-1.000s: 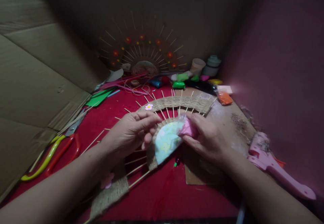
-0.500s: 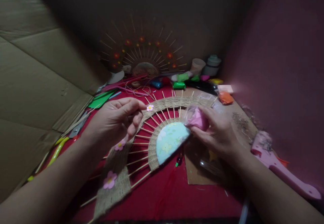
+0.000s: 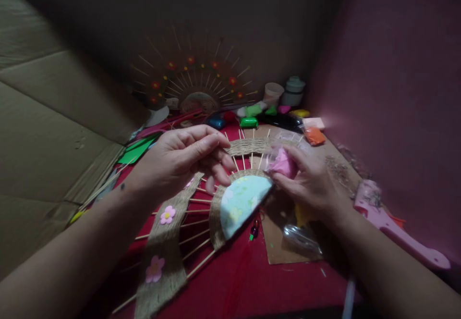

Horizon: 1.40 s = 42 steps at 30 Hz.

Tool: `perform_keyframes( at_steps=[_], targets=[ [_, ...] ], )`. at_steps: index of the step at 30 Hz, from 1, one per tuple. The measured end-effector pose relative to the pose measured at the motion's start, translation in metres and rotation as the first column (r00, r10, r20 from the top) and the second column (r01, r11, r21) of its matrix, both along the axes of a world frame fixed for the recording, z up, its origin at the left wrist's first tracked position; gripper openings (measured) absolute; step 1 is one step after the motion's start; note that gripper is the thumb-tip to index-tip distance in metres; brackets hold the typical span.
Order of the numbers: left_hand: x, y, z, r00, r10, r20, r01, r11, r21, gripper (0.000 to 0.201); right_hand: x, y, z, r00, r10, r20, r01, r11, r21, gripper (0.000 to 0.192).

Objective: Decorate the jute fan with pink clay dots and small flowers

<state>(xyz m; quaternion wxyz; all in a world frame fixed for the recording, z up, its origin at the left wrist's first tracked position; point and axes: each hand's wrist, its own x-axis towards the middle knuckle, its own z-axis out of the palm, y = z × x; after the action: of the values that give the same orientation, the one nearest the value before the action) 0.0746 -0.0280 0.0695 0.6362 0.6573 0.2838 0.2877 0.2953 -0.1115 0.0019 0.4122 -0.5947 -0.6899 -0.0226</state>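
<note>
My left hand [image 3: 196,158] hovers over the upper left of a woven fan [image 3: 163,242], empty, its fingers loosely bent and apart. The fan has twine bands on thin sticks and a pale blue half-round centre [image 3: 245,202]. On its outer band sit a pink flower [image 3: 167,214] with a yellow middle and, lower down, another pink flower [image 3: 155,268]. Part of the band is hidden behind my left hand. My right hand [image 3: 311,179] grips a clear bag of pink clay [image 3: 283,164] above the fan's right side.
Another fan [image 3: 198,79] with red flowers leans at the back. Near it stand a cup [image 3: 272,93], a lidded jar [image 3: 293,92] and a green clay packet [image 3: 248,122]. An orange packet [image 3: 314,136] and a pink glue gun [image 3: 396,235] lie right. Cardboard [image 3: 43,127] walls the left side.
My left hand has moved right along the band, and its pinched fingers have spread apart. My right hand still holds the pink clay bag. The view has shifted slightly.
</note>
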Motion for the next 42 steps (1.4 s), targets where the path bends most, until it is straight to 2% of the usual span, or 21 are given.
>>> perform_keyframes(
  at_steps=[3, 5, 7, 9, 13, 17, 19, 23, 25, 26, 27, 29, 30, 32, 34, 36, 42],
  targets=[
    [-0.003, 0.003, 0.003, 0.993, 0.115, -0.012, -0.113, 0.987, 0.116, 0.018, 0.000, 0.000, 0.000, 1.000, 0.001, 0.006, -0.001, 1.000, 0.009, 0.034],
    [-0.005, 0.005, 0.006, 0.975, 0.222, 0.023, -0.223, 0.957, 0.185, 0.010, 0.000, 0.000, 0.000, 1.000, 0.008, 0.016, -0.008, 1.000, 0.023, 0.033],
    [-0.006, 0.007, 0.005, 0.961, 0.273, 0.037, -0.275, 0.937, 0.216, 0.007, 0.000, 0.000, 0.000, 0.999, 0.012, 0.033, -0.014, 0.999, 0.041, 0.034],
    [-0.006, 0.009, 0.002, 0.971, 0.238, 0.008, -0.235, 0.950, 0.206, 0.009, 0.000, 0.000, 0.000, 0.999, 0.016, 0.045, -0.019, 0.998, 0.059, 0.034],
    [-0.004, 0.010, -0.010, 0.989, 0.083, -0.122, -0.062, 0.984, 0.169, 0.014, 0.000, 0.001, -0.002, 0.999, 0.014, 0.049, -0.016, 0.998, 0.053, 0.035],
    [-0.001, 0.009, -0.020, 0.965, 0.039, -0.259, 0.013, 0.980, 0.196, 0.015, 0.001, 0.001, -0.003, 0.998, 0.019, 0.052, -0.022, 0.999, 0.046, 0.036],
    [0.000, 0.007, -0.024, 0.961, 0.023, -0.275, 0.029, 0.983, 0.184, 0.009, 0.001, 0.001, -0.003, 0.998, 0.028, 0.055, -0.031, 0.998, 0.051, 0.036],
    [0.006, 0.002, -0.030, 0.939, -0.084, -0.333, 0.147, 0.975, 0.169, 0.016, 0.001, 0.001, -0.002, 0.998, 0.036, 0.042, -0.037, 0.999, 0.038, 0.035],
    [0.009, 0.000, -0.034, 0.912, -0.109, -0.396, 0.218, 0.945, 0.243, 0.018, 0.000, 0.001, -0.002, 0.999, 0.024, 0.040, -0.025, 0.999, 0.022, 0.034],
    [0.010, -0.001, -0.037, 0.898, -0.085, -0.432, 0.245, 0.912, 0.330, 0.019, 0.000, 0.001, -0.001, 0.999, 0.022, 0.039, -0.023, 1.000, 0.019, 0.034],
    [0.010, -0.002, -0.040, 0.883, -0.042, -0.468, 0.272, 0.858, 0.436, 0.018, 0.000, 0.001, -0.002, 0.999, 0.024, 0.039, -0.024, 1.000, 0.016, 0.034],
    [0.010, -0.003, -0.048, 0.854, 0.032, -0.519, 0.349, 0.704, 0.618, 0.015, 0.000, 0.001, -0.002, 0.999, 0.029, 0.038, -0.029, 0.999, 0.014, 0.034],
    [0.010, -0.003, -0.052, 0.840, 0.040, -0.542, 0.397, 0.636, 0.662, 0.012, 0.000, 0.002, -0.002, 0.999, 0.031, 0.039, -0.031, 0.999, 0.017, 0.034],
    [0.009, -0.002, -0.058, 0.810, 0.022, -0.586, 0.479, 0.553, 0.682, 0.010, 0.000, 0.002, -0.003, 0.998, 0.037, 0.040, -0.039, 0.999, 0.031, 0.034],
    [0.009, -0.002, -0.063, 0.789, 0.018, -0.614, 0.518, 0.518, 0.680, 0.009, 0.000, 0.002, -0.003, 0.998, 0.050, 0.037, -0.051, 0.998, 0.041, 0.033],
    [0.009, -0.002, -0.065, 0.777, 0.027, -0.628, 0.531, 0.507, 0.679, 0.010, 0.000, 0.002, -0.003, 0.998, 0.062, 0.033, -0.063, 0.997, 0.036, 0.033],
    [0.009, 0.001, -0.066, 0.762, -0.050, -0.646, 0.559, 0.554, 0.617, 0.009, 0.001, 0.003, -0.005, 0.997, 0.060, 0.041, -0.062, 0.997, 0.049, 0.034]
  ],
)
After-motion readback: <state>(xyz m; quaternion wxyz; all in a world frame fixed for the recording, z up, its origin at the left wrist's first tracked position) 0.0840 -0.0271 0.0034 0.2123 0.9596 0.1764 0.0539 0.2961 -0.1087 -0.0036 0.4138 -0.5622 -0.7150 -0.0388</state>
